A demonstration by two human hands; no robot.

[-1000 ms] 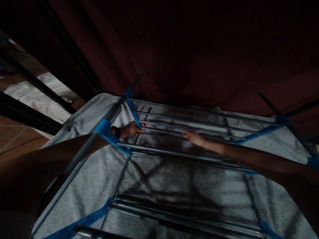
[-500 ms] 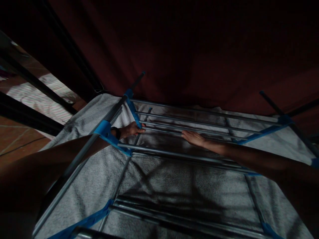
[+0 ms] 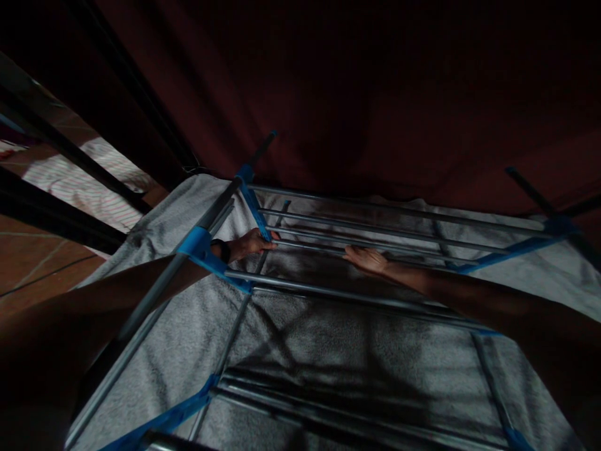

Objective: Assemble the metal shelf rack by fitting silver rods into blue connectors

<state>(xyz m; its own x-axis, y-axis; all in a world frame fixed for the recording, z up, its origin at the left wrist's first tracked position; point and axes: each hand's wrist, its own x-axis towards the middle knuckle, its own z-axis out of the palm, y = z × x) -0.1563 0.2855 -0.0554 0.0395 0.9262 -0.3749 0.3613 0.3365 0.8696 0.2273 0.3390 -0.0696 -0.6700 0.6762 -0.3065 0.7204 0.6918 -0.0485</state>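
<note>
A rack of grey metal tubes and blue plastic brackets lies on a grey cloth. My left hand [image 3: 253,242], with a dark band on the wrist, reaches through the side frame. Its fingers close round the lower end of the far-left blue bracket [image 3: 255,208], where a thin tube enters. My right hand [image 3: 365,258] is closed on that thin metal tube [image 3: 312,245], near its middle; the fingertips are partly hidden. Close to my left forearm sits another blue bracket [image 3: 201,249] on the side pole [image 3: 162,285]. The far-right blue bracket [image 3: 509,252] holds the tubes' other ends.
Nearer tubes [image 3: 300,413] and a blue bracket [image 3: 162,418] cross the lower part of the view. The grey cloth [image 3: 328,344] is spread underneath. A dark red curtain [image 3: 352,113] hangs behind. To the left are dark bars [image 3: 61,210], a striped cloth [image 3: 89,185] and a tiled floor [image 3: 42,263].
The view has shifted slightly, so the right end of the rack sits farther right in the picture. Both hands keep their places on the bracket and the tube.
</note>
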